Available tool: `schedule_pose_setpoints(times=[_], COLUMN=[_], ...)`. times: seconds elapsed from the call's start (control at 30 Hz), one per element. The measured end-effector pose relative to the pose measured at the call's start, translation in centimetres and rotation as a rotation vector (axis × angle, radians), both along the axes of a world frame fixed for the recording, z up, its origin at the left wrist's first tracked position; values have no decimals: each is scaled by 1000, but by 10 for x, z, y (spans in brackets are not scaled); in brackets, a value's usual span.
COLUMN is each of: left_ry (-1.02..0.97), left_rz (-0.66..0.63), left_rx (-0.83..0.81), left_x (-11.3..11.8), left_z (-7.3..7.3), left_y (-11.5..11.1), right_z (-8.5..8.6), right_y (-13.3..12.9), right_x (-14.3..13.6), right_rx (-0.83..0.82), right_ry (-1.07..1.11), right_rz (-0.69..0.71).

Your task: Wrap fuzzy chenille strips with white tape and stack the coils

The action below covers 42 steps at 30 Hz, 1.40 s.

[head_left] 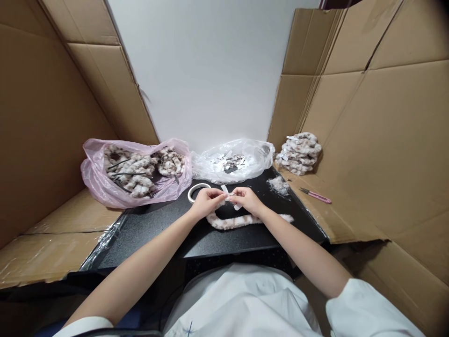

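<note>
A fluffy white-and-brown fur strip (235,223) lies curved on the black table, its left part bending up to my fingers. My left hand (206,202) is closed in a pinch at the end of this strip. Opposite it, my right hand (248,202) pinches a small white strip (238,206) that looks like tape or a tag. Another white piece (225,189) sticks up between my fingertips. The fingers partly hide where the pieces meet. A roll of white tape (191,193) rests just behind my left hand.
A pink plastic bag (94,180) of fur strips stands at the left. Behind my hands, a clear bag (257,157) holds small metal pieces and white tags. Rightward are loose fluff (279,186), pink-handled snips (319,196) and stacked fur loops (300,154). Cardboard walls (396,140) flank the table.
</note>
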<state>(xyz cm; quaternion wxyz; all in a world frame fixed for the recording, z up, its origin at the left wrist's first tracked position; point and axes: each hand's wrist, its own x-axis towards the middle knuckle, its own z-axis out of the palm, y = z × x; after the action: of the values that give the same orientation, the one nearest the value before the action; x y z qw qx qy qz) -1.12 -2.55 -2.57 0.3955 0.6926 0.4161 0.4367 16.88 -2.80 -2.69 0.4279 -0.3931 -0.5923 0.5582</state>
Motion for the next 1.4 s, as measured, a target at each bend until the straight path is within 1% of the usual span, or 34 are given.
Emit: schedule_pose_setpoints(times=[0.13,0.3,0.4,0.5,0.6,0.7,0.8,0.97,1.03,1.13,1.2,1.3,1.4], left_ry=[-48,-159,-201,-209,-188,-210,-222,-256,-273,-331,-371,-369,-326], left_rz=[2,64,49,36,32,-4,-66,-52,-43,12,36,42,27], left_rx=[-33,-91,-125,-123,-101,-149,-239,-337,-351,-385,-492,-654,-711], left_x=[3,8,10,9,9,10,10,7,8,9,10,10,9], left_z=[-2,-8,-8,-6,-4,-3,-3,-5,-5,-4,-3,0,3], left_y=[-1,-1,-2,-4,-6,-7,-5,-4,-4,-3,-2,0,1], right_z=[1,0,1,2,2,1,1,2,2,3,3,5,7], right_y=[2,4,3,2,2,2,2,1,0,-3,-5,-10,-13], right_x=[-1,0,0,1,1,1,1,1,2,3,4,7,10], right_rx=[-150,-333,-410,-446,-430,-404,-357,-203,-120,9,132,317,435], right_ry=[107,167,194,222,234,214,174,128,78,-4,-56,-150,-225], right_rz=[-14,20,22,-6,-29,-37,-43,-46,-37,-15,3,22,4])
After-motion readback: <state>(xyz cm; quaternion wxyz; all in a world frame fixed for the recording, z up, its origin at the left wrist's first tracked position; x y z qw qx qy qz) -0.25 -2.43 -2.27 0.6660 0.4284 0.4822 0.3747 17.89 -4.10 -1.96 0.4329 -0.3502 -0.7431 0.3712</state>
